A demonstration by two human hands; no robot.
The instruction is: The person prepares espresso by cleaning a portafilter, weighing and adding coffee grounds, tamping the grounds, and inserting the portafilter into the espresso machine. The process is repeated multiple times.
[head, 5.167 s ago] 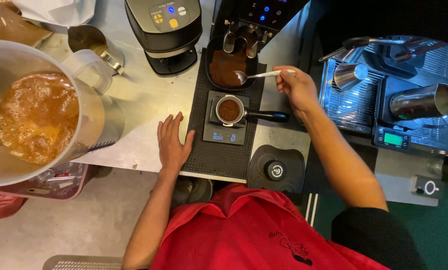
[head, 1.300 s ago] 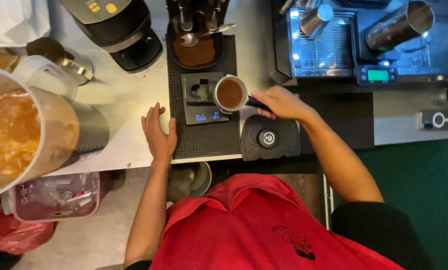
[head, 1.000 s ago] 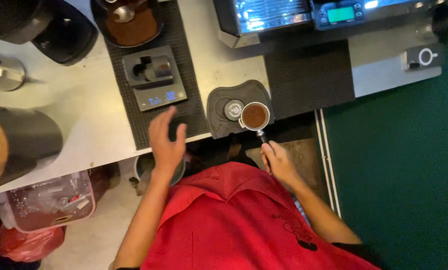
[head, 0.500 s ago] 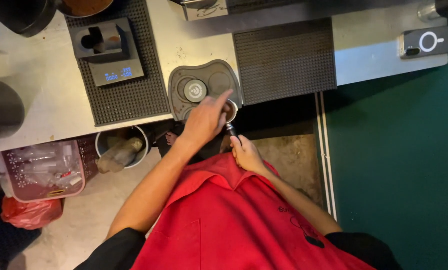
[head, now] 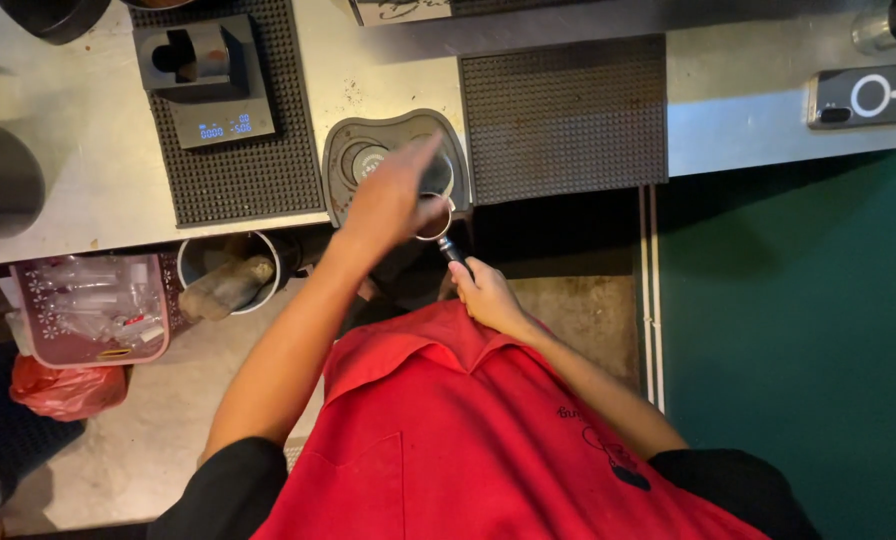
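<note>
The right hand (head: 486,297) is closed around the dark handle of one portafilter (head: 436,215), fingers clamped on it, just off the front edge of the table (head: 388,70). The portafilter's round basket rests on the near rim of the grey tamping mat (head: 353,150), which sits right at that table edge. The left hand (head: 388,195) lies over the basket and the mat, fingers together and stretched forward; whether they press on the coffee cannot be told. One scale (head: 208,75) stands on the left ribbed mat (head: 228,170), well apart from the hands. A second ribbed mat (head: 563,115) lies bare just right of the tamping mat, with open steel beyond it up to one small flat device (head: 863,97) near the right edge. Below the table front stand one round bin (head: 230,275) and one pink basket (head: 88,310).
</note>
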